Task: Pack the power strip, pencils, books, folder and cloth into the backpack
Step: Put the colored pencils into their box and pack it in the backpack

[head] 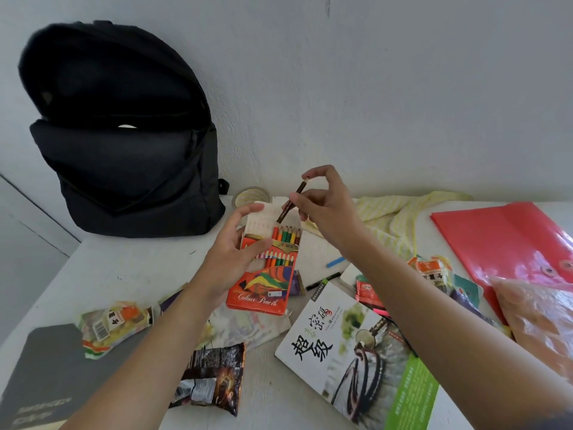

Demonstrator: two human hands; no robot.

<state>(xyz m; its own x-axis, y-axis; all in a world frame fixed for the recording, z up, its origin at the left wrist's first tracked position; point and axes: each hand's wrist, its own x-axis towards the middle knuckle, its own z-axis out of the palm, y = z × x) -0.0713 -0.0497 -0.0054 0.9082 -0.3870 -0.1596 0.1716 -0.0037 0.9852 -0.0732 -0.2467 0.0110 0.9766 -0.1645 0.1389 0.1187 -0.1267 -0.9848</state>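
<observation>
So the right hand [328, 212] has the brown pencil [290, 203] pinched by its top end between thumb and forefinger, with the other fingers curled loosely beside the shaft. The left hand [231, 243] has its fingers wrapped round the upper part of the pencil box [263, 274], with the flap [263, 217] open just past the fingertips.

What I'd worry about: that's a light pinch right at the end of the pencil, so if the lower end snags on the flap or on the pencils already in the row, it could pop out of the fingers and roll off into the clutter on the worktop [130, 268]. The box is also gripped only near the top, so a hard push could tip it and spill the rest.

The pencil's long axis runs diagonally, from the right fingers down and left toward the box mouth between the two hands. Can't tell which end is sharpened.

The backpack [124, 135] stands open well beyond the left fingers. The cloth [387, 218], folder [502, 237] and book [356, 352] lie out past the right ones.
</observation>
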